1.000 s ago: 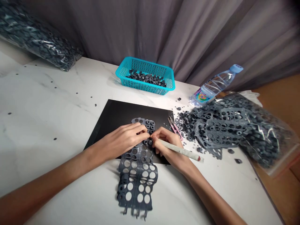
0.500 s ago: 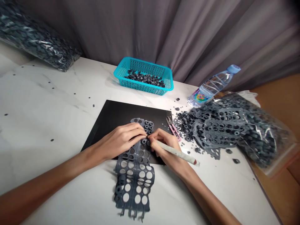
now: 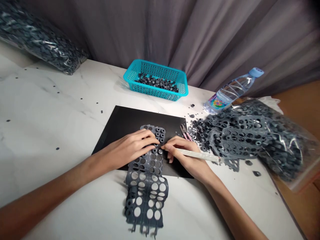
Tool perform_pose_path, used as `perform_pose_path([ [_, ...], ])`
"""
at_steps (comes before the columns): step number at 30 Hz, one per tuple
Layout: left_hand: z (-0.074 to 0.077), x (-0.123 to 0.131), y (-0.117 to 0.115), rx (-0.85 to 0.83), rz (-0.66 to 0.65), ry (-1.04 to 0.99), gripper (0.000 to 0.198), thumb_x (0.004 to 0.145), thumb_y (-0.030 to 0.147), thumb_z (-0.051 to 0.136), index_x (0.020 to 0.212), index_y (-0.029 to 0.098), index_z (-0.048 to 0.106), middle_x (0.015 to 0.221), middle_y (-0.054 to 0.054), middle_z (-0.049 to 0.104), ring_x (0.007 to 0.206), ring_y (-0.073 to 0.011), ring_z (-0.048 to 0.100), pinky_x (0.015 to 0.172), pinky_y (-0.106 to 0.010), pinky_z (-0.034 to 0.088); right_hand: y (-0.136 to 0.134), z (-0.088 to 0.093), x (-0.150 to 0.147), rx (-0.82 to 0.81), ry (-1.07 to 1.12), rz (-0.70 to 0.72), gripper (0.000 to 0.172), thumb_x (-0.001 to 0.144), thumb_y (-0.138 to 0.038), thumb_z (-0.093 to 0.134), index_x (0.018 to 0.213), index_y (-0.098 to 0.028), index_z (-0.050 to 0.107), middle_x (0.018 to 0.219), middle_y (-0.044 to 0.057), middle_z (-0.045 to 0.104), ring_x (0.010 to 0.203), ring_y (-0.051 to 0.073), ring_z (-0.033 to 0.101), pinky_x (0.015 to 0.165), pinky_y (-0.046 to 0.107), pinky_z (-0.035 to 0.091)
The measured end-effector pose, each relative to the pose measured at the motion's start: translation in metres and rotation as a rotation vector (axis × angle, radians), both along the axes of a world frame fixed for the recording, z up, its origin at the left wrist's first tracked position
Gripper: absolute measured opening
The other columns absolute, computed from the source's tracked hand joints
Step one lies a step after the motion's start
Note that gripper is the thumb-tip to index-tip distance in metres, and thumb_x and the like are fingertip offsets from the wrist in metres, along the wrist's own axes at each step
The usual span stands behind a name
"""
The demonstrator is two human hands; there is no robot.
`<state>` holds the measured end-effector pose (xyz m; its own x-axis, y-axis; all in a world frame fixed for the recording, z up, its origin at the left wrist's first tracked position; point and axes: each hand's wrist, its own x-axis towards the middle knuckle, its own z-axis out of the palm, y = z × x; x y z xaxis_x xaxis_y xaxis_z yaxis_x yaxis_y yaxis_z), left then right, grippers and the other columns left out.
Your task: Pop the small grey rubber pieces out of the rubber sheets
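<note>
A grey rubber sheet (image 3: 147, 186) full of round holes and small rings lies across a black mat (image 3: 125, 123) and hangs toward me. My left hand (image 3: 132, 148) lies on the sheet with its fingers pressed down on it. My right hand (image 3: 183, 153) grips a pale stick-like tool (image 3: 200, 155) like a pen, its tip at the sheet right beside my left fingertips.
A teal basket (image 3: 181, 81) holding loose grey rings stands behind the mat. Pink snips (image 3: 185, 132) lie at the mat's right edge. A heap of used sheets and rings in a clear bag (image 3: 252, 136) fills the right side, with a water bottle (image 3: 232, 90) behind it. Another bag (image 3: 40, 43) lies far left.
The tool has tilted flatter, its rear end swinging up and to the right. Both hands stay at the same spot on the sheet.
</note>
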<state>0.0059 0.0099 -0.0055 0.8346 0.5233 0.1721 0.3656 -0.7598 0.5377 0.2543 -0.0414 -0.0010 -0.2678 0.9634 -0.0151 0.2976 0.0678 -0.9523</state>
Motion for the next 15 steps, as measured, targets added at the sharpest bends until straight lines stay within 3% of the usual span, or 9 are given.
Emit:
perform_pose_path([
  [4,0.002,0.001,-0.002,-0.022,0.027,0.000,0.029,0.109,0.021,0.042,0.131,0.021,0.062,0.127,-0.006,0.062,0.122,-0.0187,0.058,0.116,-0.041,0.045,-0.002,-0.007,-0.006,-0.133,0.166,-0.057,0.019,0.098,-0.037,0.068,0.103,-0.019,0.066,0.073,-0.001,0.065,0.058,0.012,0.062,0.057,0.023,0.051],
  [8,0.002,0.002,-0.001,-0.042,0.033,-0.002,0.028,0.109,0.021,0.042,0.130,0.022,0.062,0.128,-0.006,0.062,0.123,-0.0187,0.058,0.117,-0.041,0.043,-0.008,-0.011,-0.011,-0.130,0.204,-0.135,0.020,0.096,-0.036,0.070,0.092,-0.019,0.061,0.071,-0.002,0.065,0.057,0.011,0.062,0.056,0.022,0.053],
  [15,0.001,0.003,0.000,-0.065,0.023,-0.018,0.026,0.109,0.020,0.044,0.125,0.019,0.064,0.128,-0.006,0.064,0.125,-0.0183,0.058,0.118,-0.039,0.043,-0.010,-0.009,-0.012,-0.141,0.175,-0.104,0.015,0.099,-0.032,0.066,0.092,-0.018,0.064,0.073,-0.001,0.065,0.060,0.011,0.064,0.057,0.020,0.054],
])
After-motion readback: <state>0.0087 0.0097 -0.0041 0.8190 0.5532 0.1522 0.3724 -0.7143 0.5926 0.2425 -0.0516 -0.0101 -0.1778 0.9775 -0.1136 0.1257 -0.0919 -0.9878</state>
